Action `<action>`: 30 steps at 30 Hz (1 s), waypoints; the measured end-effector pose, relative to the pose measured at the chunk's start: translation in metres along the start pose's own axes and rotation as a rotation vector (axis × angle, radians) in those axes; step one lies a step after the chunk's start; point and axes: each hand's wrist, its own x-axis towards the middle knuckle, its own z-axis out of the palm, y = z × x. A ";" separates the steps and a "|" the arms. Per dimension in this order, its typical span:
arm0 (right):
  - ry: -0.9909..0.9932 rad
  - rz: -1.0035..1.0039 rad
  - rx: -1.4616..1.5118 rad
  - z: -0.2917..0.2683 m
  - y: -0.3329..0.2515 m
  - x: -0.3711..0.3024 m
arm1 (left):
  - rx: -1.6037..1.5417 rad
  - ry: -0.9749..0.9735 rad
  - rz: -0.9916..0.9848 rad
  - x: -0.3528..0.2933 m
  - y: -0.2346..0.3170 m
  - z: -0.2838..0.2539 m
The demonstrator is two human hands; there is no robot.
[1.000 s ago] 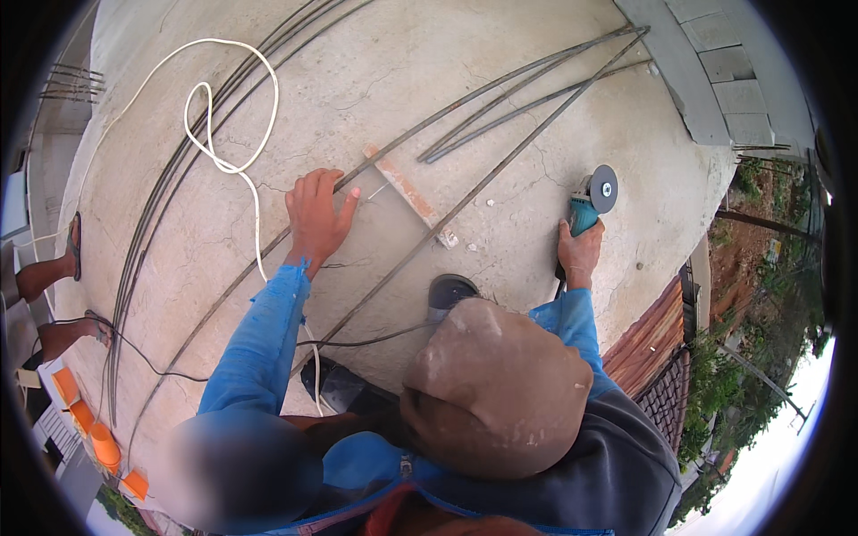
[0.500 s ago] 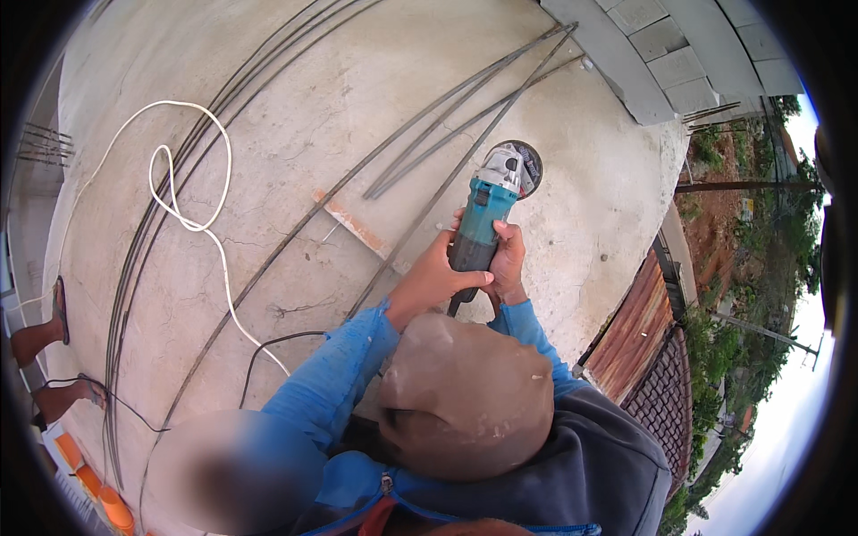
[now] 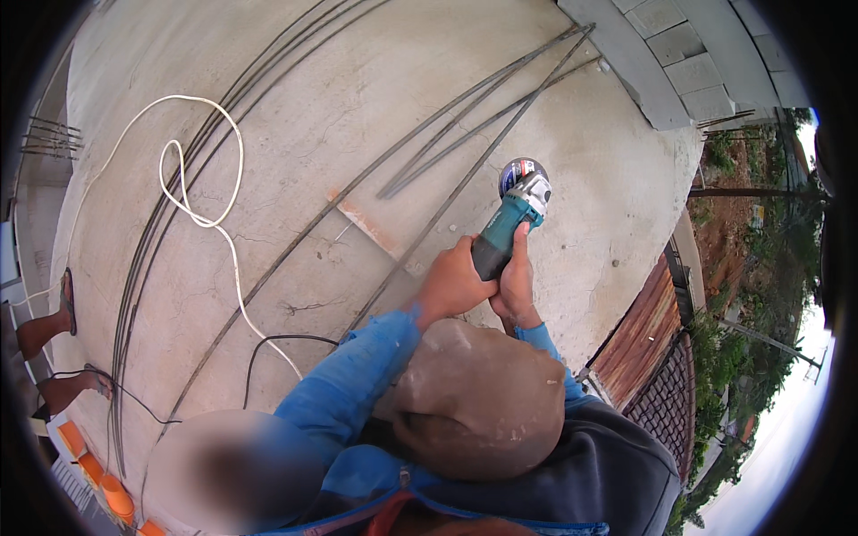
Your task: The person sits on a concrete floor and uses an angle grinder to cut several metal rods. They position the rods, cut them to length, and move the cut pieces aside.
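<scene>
Our left fingers (image 3: 465, 247) and right fingers (image 3: 520, 255) grip the grinder (image 3: 504, 230) over the concrete floor (image 3: 295, 116); a slipping hold could swing its disc (image 3: 517, 170) (we cannot tell whether it spins) into the nearby steel rod (image 3: 467, 181).

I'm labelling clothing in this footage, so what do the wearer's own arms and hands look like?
The left hand and right hand are bare, ungloved. The left sleeve and right sleeve are blue and reach about to the wrist; the left one's edge looks ragged.
</scene>
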 end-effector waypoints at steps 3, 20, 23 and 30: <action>0.125 -0.059 0.040 -0.021 -0.008 0.007 | 0.039 -0.089 0.019 0.013 0.021 0.014; -0.450 -0.087 -0.122 -0.055 -0.040 0.017 | -0.036 -0.218 0.172 0.024 0.007 0.028; -0.291 -0.048 -0.193 -0.021 -0.040 0.008 | 0.289 -0.133 0.324 0.007 -0.012 -0.025; -0.238 -0.398 -1.089 0.039 -0.038 0.018 | 0.556 0.821 0.147 -0.015 -0.096 -0.205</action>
